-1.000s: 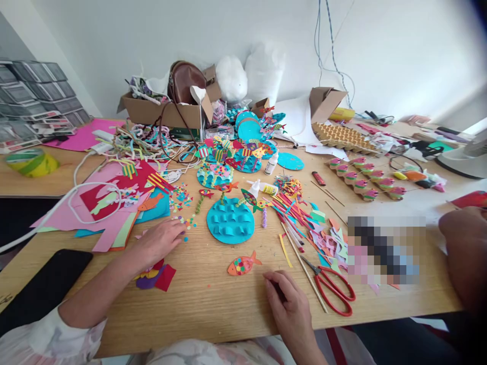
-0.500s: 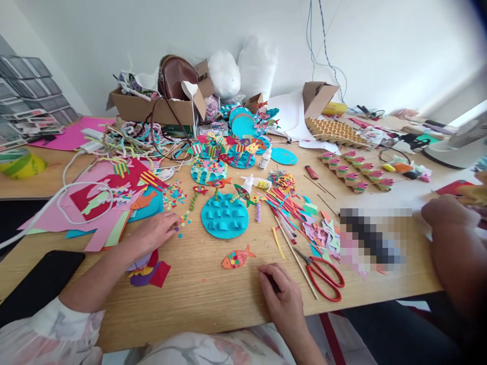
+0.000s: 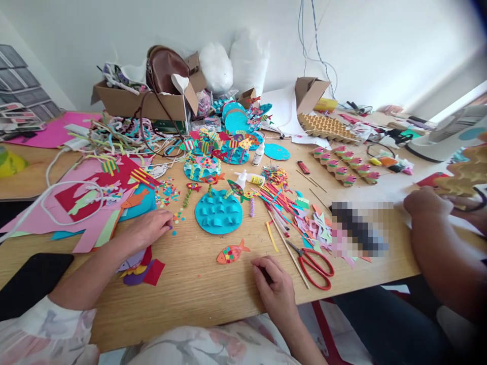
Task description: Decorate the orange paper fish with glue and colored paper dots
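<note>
The person's bare left hand reaches forward, palm down, its fingers together and slightly bent, their tips pointing right. The left forearm slants up from the lower left, leaving a loose white sleeve with a faint floral print near the elbow. The bare right hand lies lower, loosely curled with the thumb side facing left and the fingers bent inward; its bare wrist and forearm run down toward the lower right.

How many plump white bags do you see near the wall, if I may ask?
2: a rounder white bag just right of the brown bag, and a taller white bag immediately right of that. Others may be hidden behind them.
</note>
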`<move>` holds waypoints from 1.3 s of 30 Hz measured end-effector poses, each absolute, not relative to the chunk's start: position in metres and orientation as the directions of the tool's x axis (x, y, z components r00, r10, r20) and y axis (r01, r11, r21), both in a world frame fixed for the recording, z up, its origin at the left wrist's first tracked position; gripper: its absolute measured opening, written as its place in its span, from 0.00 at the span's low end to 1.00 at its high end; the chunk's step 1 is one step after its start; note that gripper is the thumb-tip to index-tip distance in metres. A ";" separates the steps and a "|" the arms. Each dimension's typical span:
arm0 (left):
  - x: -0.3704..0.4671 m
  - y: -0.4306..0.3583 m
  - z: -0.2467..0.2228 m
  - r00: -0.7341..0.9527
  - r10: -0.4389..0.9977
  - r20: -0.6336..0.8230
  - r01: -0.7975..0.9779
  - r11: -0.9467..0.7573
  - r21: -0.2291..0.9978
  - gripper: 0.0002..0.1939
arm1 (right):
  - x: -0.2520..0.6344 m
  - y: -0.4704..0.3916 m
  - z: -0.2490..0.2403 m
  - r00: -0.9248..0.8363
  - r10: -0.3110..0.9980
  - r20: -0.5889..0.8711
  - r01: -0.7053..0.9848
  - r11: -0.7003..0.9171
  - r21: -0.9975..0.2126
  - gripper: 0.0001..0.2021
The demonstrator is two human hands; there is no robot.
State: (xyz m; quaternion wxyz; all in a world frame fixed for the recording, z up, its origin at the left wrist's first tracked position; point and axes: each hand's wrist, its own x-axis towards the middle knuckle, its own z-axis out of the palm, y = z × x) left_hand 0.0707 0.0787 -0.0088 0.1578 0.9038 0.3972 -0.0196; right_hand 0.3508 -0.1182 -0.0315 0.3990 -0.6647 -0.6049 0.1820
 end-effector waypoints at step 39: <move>0.041 0.093 0.007 0.572 0.814 -0.103 0.806 -0.533 0.257 0.10 | 0.353 -0.117 -0.037 0.145 0.930 0.337 0.730 0.129 -0.671 0.08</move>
